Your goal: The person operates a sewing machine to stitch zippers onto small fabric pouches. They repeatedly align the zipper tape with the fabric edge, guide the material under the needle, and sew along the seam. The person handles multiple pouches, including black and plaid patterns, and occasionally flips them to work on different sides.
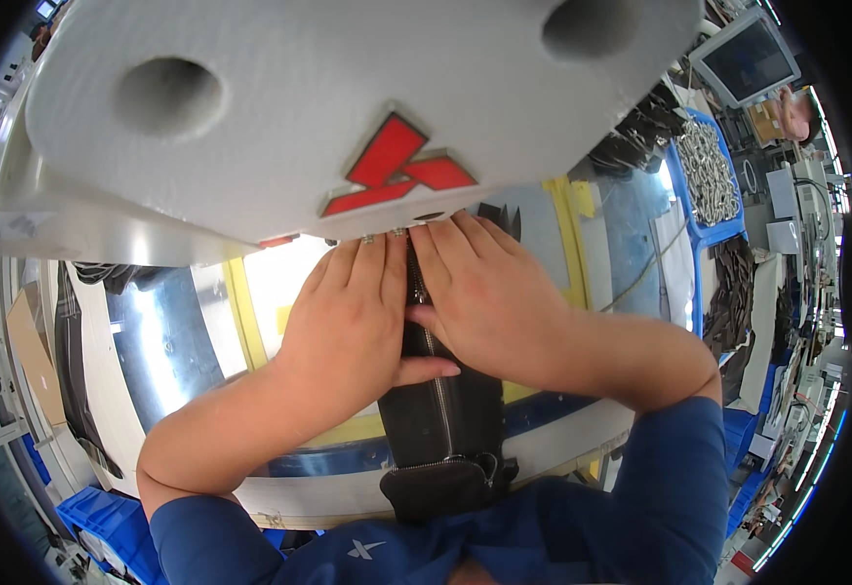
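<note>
A black zippered piece point(470, 414), apparently fabric or leather, runs from the table's near edge, by my body, up beneath a grey machine head point(260, 127). My left hand point(346, 317) lies flat on its left side, fingers stretched forward and thumb across the zipper point(441, 405). On the other side, my right hand point(489, 292) presses down with its fingers extended, its thumb near the zipper line. Both sets of fingertips reach the lower edge of the machine head, which hides whatever is under it. At the near end, a second metal zipper curves across the black piece.
Yellow tape strips point(242, 312) mark the shiny work surface. To the right stands a blue bin point(696, 229) of metal chain, with dark pieces point(731, 292) stacked nearer me. A monitor point(746, 57) is at the far right. Blue crates point(114, 531) sit low on the left.
</note>
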The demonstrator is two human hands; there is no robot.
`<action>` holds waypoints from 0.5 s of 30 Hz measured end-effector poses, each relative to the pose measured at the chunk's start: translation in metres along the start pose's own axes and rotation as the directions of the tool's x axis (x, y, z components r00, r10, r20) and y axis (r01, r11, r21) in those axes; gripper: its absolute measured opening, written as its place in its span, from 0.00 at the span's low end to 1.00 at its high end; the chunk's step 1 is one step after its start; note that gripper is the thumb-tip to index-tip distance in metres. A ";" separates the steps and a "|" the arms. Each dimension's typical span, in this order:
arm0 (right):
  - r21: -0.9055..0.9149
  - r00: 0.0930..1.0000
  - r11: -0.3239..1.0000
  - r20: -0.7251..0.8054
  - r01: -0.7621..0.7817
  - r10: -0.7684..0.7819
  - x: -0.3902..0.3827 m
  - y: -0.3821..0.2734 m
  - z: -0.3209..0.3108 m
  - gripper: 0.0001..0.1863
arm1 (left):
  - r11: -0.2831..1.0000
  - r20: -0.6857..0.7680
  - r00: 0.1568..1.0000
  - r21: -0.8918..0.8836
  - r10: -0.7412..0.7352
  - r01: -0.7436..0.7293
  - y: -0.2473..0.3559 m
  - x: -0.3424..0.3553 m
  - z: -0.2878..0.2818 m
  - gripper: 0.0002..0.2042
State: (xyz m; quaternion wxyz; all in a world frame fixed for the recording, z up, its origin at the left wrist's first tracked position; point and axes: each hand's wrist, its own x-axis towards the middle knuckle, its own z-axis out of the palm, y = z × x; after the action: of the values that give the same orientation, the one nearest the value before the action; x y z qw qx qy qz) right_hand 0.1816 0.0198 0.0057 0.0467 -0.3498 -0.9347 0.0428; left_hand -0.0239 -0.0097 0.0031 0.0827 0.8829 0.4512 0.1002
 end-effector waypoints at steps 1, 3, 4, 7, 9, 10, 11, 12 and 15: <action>0.004 1.000 1.000 -0.004 0.001 -0.001 0.000 0.000 0.000 0.39 | 1.000 -0.005 1.000 -0.004 0.001 -0.001 -0.001 0.001 0.000 0.63; 0.026 1.000 1.000 0.020 -0.003 0.003 0.001 0.001 -0.002 0.39 | 1.000 -0.013 1.000 -0.017 0.000 0.000 -0.002 0.002 0.000 0.62; 0.037 0.999 0.999 0.033 -0.006 0.005 0.002 0.001 -0.003 0.39 | 1.000 -0.015 1.000 -0.026 -0.002 0.001 -0.002 0.003 -0.001 0.62; 0.033 1.000 0.999 0.016 -0.021 0.020 0.001 0.000 -0.002 0.39 | 1.000 -0.023 1.000 -0.026 -0.002 0.001 -0.002 0.004 -0.001 0.61; 0.057 0.999 0.998 0.034 -0.022 0.020 0.002 0.001 -0.003 0.39 | 1.000 -0.022 1.000 -0.015 0.000 0.000 -0.002 0.005 -0.002 0.60; 0.067 0.999 0.997 0.043 -0.022 0.019 0.002 0.001 -0.003 0.40 | 1.000 -0.017 1.000 -0.008 0.000 -0.001 -0.001 0.005 -0.003 0.59; 0.064 0.999 0.998 0.037 -0.020 0.018 0.002 0.001 -0.004 0.40 | 1.000 -0.013 1.000 -0.001 0.000 0.000 -0.001 0.005 -0.003 0.57; 0.060 0.999 0.998 0.032 -0.019 0.017 0.002 0.002 -0.004 0.40 | 1.000 -0.013 1.000 0.001 0.001 -0.001 0.000 0.006 -0.003 0.57; 0.064 0.999 0.998 0.033 -0.016 0.014 0.002 0.002 -0.005 0.40 | 1.000 -0.008 1.000 0.009 -0.001 0.002 0.001 0.006 -0.003 0.58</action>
State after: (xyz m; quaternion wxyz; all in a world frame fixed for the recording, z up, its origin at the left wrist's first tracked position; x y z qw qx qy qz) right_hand 0.1818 0.0231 0.0108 0.0424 -0.3545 -0.9307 0.0790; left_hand -0.0206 -0.0050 0.0073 0.0771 0.8825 0.4527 0.1016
